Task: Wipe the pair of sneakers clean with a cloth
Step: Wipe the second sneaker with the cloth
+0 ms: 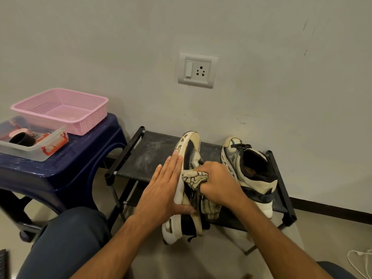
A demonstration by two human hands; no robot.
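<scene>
Bracing the sneaker [190, 146] with the flat, straight-fingered left hand [163, 190] should let the right hand [219, 184] — fingers curled round the bunched cloth [196, 178] — rub firmly along its side in short strokes. At lower centre, on the rack [145, 158], it lies tipped sideways — long axis up-frame, toe toward the wall [261, 97].

cloth [196, 177] partly under right hand [219, 183], seemingly

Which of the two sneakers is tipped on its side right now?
The left sneaker, between both hands: the left hand presses its sole, the right hand holds the cloth against it. The other sneaker stands upright.
</scene>
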